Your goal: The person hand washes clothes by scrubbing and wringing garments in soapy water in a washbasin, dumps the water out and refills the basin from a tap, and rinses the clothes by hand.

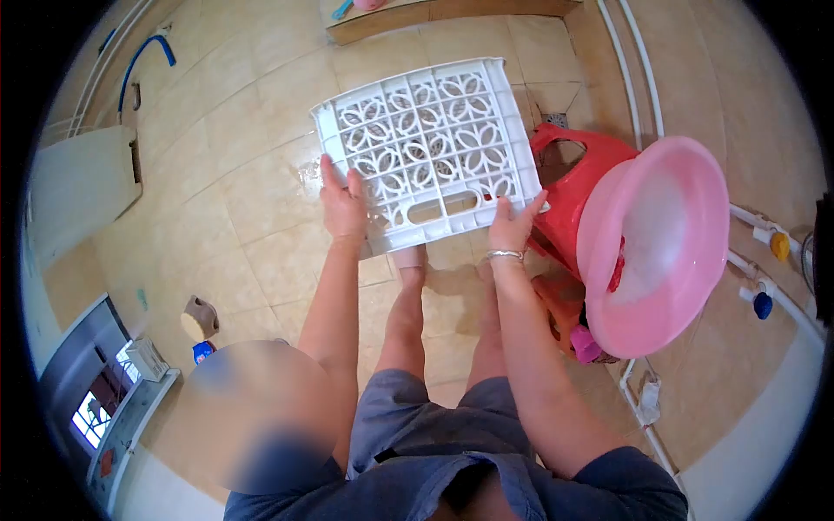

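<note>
A white plastic lattice panel [426, 143] with leaf-shaped openings and a long hand slot is held up in front of me, slightly tilted. My left hand [344, 207] grips its left edge near the lower corner, thumb on the face. At the lower right corner, my right hand [516, 224] is closed on the edge, with a bracelet at the wrist. Whether the panel belongs to a larger basket or rack, I cannot tell. Close to my right hand stands a red plastic stool [569, 178], with a pink basin [599, 234] holding whitish, foamy-looking water.
Pipes with a yellow valve [779, 247] and a blue valve [763, 305] run along the right wall. A small stool [200, 318] is at left, near a sink ledge [139, 417]. A blurred round shape [261, 399] covers the lower left. A floor drain [554, 120] lies beyond the red stool.
</note>
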The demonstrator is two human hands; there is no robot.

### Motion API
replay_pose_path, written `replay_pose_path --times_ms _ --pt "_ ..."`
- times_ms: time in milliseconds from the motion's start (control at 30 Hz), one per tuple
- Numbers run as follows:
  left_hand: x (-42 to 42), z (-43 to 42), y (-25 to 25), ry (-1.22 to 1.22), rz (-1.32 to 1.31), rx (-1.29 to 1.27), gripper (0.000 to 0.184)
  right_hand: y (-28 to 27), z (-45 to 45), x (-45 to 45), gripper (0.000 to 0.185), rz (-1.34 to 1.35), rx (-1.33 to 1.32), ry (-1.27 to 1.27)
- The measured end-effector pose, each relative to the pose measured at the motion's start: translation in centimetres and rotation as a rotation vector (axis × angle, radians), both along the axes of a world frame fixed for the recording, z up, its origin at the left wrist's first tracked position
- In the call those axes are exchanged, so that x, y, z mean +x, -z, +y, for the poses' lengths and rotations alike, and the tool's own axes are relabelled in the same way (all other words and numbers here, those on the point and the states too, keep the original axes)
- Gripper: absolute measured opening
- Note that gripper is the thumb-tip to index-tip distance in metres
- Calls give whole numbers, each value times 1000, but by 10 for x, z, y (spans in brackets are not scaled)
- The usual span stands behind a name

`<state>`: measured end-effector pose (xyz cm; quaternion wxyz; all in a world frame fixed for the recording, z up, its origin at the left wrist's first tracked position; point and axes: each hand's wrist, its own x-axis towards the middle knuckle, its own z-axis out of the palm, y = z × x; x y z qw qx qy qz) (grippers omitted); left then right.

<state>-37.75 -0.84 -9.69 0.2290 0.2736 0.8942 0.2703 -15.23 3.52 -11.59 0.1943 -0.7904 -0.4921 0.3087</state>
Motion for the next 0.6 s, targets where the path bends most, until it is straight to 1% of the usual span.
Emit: replay_pose_path --times_ms 33,100,133,167,200,233,300,333,367,433,467,500,533,567,600 --pt "-1 -4 12 -16 16 45 57 1 0 2 71 -12 25 -27" --pt "3 -2 12 -22 71 21 57 -12 12 -9 69 385 113 82" --pt "7 -5 15 -88 43 37 57 -1 17 -5 68 367 185 32" --pt "8 -5 18 -157 17 52 57 0 28 -5 68 367 183 45" --pt "8 -3 28 -218 -106 165 54 -2 45 -7 65 421 192 0" --pt "11 -1 39 -212 -108 155 54 -6 65 -10 62 477 199 -47" --pt "18 0 29 -248 -191 352 49 -30 93 -19 59 500 153 -48" --pt "33 6 26 -288 -167 359 45 -34 108 -24 56 516 109 -63" --pt "44 5 35 -350 -183 395 42 -32 119 -26 56 520 107 -63" --pt "74 14 29 -359 -298 310 42 -20 136 -23 55 497 92 -21" --pt "98 32 3 -494 -462 380 43 -23 143 -20 54 452 -3 -18" --pt "114 48 -22 -630 -626 452 45 -28 145 -22 54 447 0 -21" --pt "120 50 -14 -677 -592 278 47 -32 146 -25 51 289 -64 -126" --pt "127 49 -1 -682 -597 280 47 -39 146 -27 49 130 -127 -231" --pt "136 46 15 -677 -606 308 48 -64 139 -24 36 60 -56 -345"
